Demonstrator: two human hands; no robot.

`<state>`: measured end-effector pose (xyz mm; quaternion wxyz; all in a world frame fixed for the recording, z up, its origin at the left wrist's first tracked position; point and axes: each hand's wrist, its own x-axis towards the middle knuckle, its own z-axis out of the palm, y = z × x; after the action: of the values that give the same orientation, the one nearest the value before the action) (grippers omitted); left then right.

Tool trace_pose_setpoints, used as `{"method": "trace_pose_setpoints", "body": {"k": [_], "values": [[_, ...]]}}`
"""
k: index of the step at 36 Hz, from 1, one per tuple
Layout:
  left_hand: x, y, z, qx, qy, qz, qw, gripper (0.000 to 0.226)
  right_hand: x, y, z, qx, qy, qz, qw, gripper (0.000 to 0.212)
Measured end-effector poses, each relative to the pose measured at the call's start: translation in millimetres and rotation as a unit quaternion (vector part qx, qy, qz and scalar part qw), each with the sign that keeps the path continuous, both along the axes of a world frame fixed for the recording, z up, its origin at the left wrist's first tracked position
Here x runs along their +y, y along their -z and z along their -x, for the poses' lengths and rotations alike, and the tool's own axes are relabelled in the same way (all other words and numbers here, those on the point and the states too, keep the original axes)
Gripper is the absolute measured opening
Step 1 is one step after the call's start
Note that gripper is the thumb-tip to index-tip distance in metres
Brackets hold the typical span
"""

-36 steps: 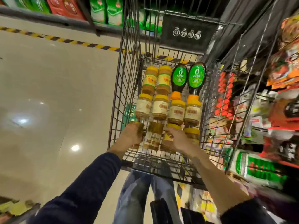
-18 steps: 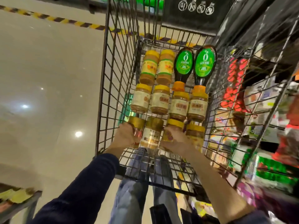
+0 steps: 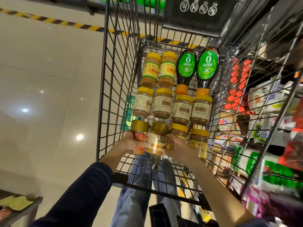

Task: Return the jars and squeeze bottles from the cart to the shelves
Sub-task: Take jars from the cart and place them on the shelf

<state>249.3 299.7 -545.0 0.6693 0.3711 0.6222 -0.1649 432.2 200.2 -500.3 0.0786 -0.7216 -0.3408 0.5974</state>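
The left arm, in a dark navy sleeve (image 3: 78, 195), reaches from seven o'clock toward twelve. The left hand (image 3: 130, 143) curls round a gold-lidded clear plastic jar (image 3: 139, 128). The bare right forearm (image 3: 213, 185) enters from five o'clock, and the right hand (image 3: 177, 147) grips a yellow-lidded brown-filled jar (image 3: 179, 131).

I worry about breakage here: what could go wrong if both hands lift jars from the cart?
The left hand grips a red-labelled jar, the right hand a yellow-lidded jar; the gold-lidded jar lying between them could get knocked and roll. One-handed grips could also slip, dropping jars onto the wire cart.
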Motion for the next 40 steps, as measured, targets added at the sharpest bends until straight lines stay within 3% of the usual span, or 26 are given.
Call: {"method": "trace_pose_setpoints", "body": {"k": [5,10,15,20,24,30,34,37,40], "values": [[2.2,-64.0,-14.7,-0.05,-0.04,-0.026,0.998,0.057,5.3,-3.0,12.1,-0.029,0.009,0.001,1.0,0.052],[11.6,-117.7,-11.0,-0.113,-0.003,-0.058,0.992,0.077,10.6,1.2,28.5,-0.047,0.034,-0.009,0.998,0.049],[22.1,-166.1,-6.8,-0.165,0.012,-0.098,0.981,0.049,16.6,20.8,48.1,-0.14,0.026,0.004,0.99,0.052],[33.0,-190.1,-3.6,-0.188,0.008,-0.117,0.975,0.057,19.5,33.5,59.4,-0.202,0.032,0.023,0.979,0.057],[39.2,-194.9,1.1,-0.2,0.006,-0.134,0.97,0.049,28.2,34.4,63.7,-0.182,0.015,0.073,0.981,0.062],[47.1,-203.1,5.6,-0.203,-0.005,-0.157,0.966,0.051,36.1,58.4,77.0,-0.042,0.199,0.101,0.974,0.056],[52.0,-210.3,8.2,-0.201,-0.009,-0.179,0.963,0.055,36.7,67.1,77.6,-0.017,0.236,0.12,0.964,0.067],[53.9,-218.2,11.5,-0.205,-0.031,-0.192,0.959,0.051,34.7,60.3,73.5,-0.033,0.242,0.118,0.962,0.061],[55.4,-225.7,14.4,-0.203,-0.027,-0.202,0.958,0.066,34.1,41.4,67.5,-0.032,0.237,0.081,0.968,0.052]]}}
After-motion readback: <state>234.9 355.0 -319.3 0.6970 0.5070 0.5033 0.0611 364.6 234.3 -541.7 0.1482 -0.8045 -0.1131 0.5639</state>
